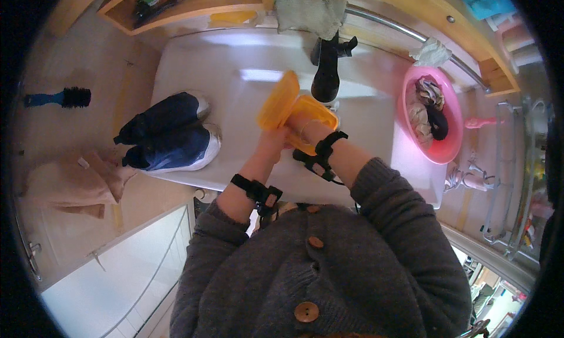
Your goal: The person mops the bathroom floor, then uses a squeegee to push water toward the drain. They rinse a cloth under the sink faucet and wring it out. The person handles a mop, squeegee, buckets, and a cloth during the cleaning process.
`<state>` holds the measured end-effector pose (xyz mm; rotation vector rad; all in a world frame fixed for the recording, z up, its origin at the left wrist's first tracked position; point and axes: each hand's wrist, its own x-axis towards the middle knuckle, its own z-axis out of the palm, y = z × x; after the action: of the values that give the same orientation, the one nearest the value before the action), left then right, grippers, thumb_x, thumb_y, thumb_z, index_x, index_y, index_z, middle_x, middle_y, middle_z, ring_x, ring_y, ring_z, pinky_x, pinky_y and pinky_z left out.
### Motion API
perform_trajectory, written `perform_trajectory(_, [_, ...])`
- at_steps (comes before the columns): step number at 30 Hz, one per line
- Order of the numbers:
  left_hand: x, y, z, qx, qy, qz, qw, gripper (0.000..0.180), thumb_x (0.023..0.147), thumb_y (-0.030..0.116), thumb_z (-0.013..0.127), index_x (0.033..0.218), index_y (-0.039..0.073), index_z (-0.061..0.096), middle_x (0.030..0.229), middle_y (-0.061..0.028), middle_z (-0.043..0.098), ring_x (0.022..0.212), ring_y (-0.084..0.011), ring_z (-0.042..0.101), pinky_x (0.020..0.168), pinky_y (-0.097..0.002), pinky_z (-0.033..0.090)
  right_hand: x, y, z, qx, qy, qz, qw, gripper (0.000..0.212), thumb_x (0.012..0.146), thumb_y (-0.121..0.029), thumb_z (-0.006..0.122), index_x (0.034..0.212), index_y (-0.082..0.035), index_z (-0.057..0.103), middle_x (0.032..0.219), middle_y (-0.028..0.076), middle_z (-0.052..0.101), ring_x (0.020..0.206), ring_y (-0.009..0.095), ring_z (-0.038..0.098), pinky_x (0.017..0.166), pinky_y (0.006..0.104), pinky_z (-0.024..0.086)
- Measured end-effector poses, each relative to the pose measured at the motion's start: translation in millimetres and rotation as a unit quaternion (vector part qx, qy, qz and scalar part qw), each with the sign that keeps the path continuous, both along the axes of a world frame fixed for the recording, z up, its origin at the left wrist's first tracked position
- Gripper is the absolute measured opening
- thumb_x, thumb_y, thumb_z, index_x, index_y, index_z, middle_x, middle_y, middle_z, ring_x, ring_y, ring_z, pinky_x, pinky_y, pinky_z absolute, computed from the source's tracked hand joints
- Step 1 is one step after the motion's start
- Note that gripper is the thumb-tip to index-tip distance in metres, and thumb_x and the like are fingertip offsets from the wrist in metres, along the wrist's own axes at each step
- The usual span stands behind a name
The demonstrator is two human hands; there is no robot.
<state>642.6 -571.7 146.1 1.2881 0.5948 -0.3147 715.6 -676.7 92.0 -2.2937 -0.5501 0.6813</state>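
An orange plastic box (324,111) with its lid (278,101) tipped up on the left is over the white sink, below the black faucet (326,73). My left hand (278,140) grips the box from its left, near the hinge side; its fingers are mostly hidden behind the plastic. Inside the box is my right hand (308,130), bent at the wrist. Its fingers are out of sight within the box, so whether they hold anything does not show. Both wrists wear black straps with small devices.
Dark blue shoes (176,144) with white soles rest on the sink's left ledge (226,79). A pink basin (405,111) with cloths stands on the right. A blue hairbrush (59,97) and a tan cloth (76,185) are at the left wall. A towel rail (388,22) runs behind.
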Motion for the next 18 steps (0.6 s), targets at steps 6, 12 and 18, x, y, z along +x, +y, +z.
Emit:
perform_trajectory(6, [-0.2, 19.2, 3.7, 0.007, -0.02, -0.055, 0.998, 0.035, 0.083, 0.013, 0.048, 0.118, 0.008, 0.048, 0.107, -0.0088, 0.056, 0.089, -0.0229, 0.061, 0.071, -0.0392, 0.055, 16.8, 21.4, -10.8, -0.032, 0.028, 0.074, 0.996, 0.032, 0.087, -0.028, 0.049, 0.113, -0.013, 0.058, 0.115, 0.01, 0.058, 0.108, 0.029, 0.051, 0.094, 0.0358, 0.038])
perform_trajectory(12, [3.9, 27.2, 7.6, 0.005, -0.021, -0.035, 0.999, 0.036, 0.081, 0.012, 0.049, 0.116, 0.004, 0.049, 0.106, -0.0106, 0.057, 0.09, -0.0232, 0.061, 0.071, -0.0395, 0.055, 4.0, 13.5, 60.5, -0.111, -0.001, 0.192, 0.975, 0.037, 0.087, -0.035, 0.047, 0.117, -0.016, 0.056, 0.113, 0.01, 0.059, 0.107, 0.028, 0.052, 0.094, 0.0357, 0.039])
perform_trajectory(18, [6.1, 39.2, 5.3, -0.034, -0.008, -0.042, 0.998, 0.039, 0.079, 0.008, 0.048, 0.119, 0.008, 0.047, 0.107, -0.0088, 0.056, 0.086, -0.0232, 0.06, 0.065, -0.0377, 0.056, -4.1, 2.2, 100.6, -0.073, -0.256, 0.244, 0.932, 0.035, 0.087, -0.035, 0.046, 0.115, -0.016, 0.056, 0.11, 0.01, 0.06, 0.106, 0.029, 0.053, 0.093, 0.0354, 0.04])
